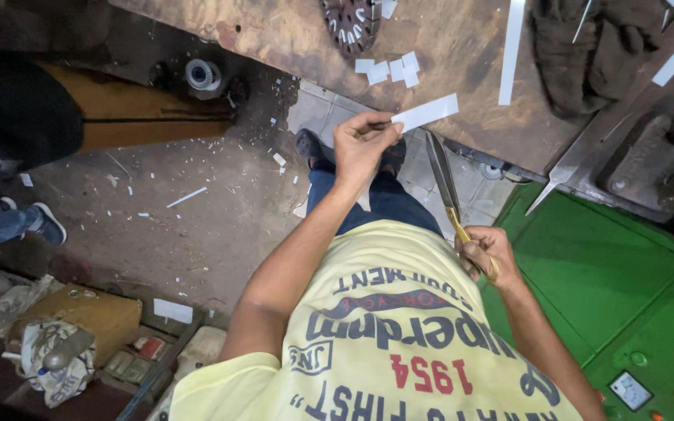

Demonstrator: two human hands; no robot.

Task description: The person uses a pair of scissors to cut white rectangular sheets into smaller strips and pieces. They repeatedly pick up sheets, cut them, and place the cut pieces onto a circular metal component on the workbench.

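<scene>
Mid-cutting step, by the look of it: left hand [362, 142] pinching a white paper strip [426, 112] over the workbench [462, 47] edge, right hand [487, 253] gripping yellow-handled scissors [446, 183], blades shut. Next likely needs blades opened and strip brought between them.

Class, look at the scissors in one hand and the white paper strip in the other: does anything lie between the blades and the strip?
Nothing visible does. The scissors point up just beside the paper strip; only open air separates them.
</scene>
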